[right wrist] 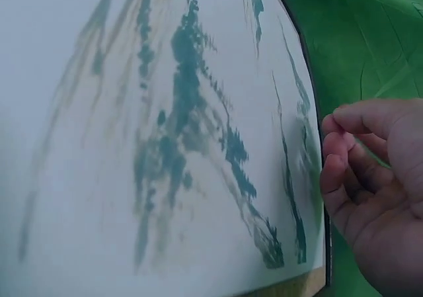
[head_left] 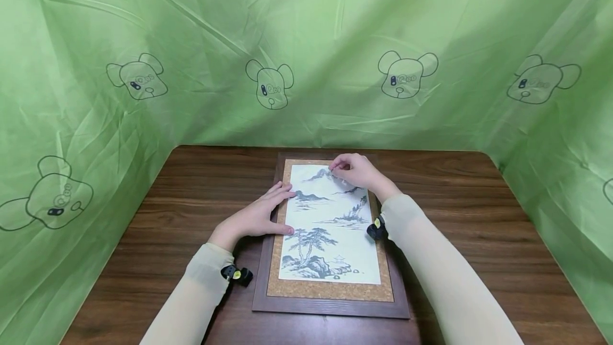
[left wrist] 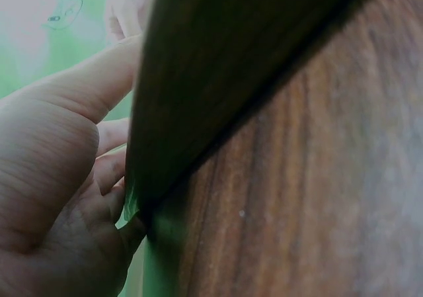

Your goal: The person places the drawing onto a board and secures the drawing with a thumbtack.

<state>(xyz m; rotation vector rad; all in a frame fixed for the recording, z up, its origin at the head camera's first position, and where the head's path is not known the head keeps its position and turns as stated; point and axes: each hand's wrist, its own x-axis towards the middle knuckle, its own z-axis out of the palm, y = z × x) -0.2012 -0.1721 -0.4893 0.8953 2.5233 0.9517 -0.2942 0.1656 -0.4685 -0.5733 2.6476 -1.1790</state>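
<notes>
A white paper sheet (head_left: 330, 238) printed with a blue-grey landscape of hills, trees and a pavilion lies on a cork board (head_left: 287, 288) with a dark wooden frame (head_left: 330, 306). My left hand (head_left: 254, 217) rests at the board's left side, fingers and thumb extended, the tips on the sheet's left edge. In the left wrist view that hand (left wrist: 59, 158) lies along the frame's side. Over the upper hills of the picture, the fingertips of my right hand (head_left: 356, 171) are drawn together. The right wrist view shows this hand (right wrist: 383, 178) curled; any small thing between its fingertips cannot be made out.
The board lies on a dark brown wooden table (head_left: 191, 190), whose surface extends to both sides. Behind the table hangs a green curtain (head_left: 330, 9) with bear-head outlines, which also closes in the left and right sides. A black strap device (head_left: 237, 274) is on each wrist.
</notes>
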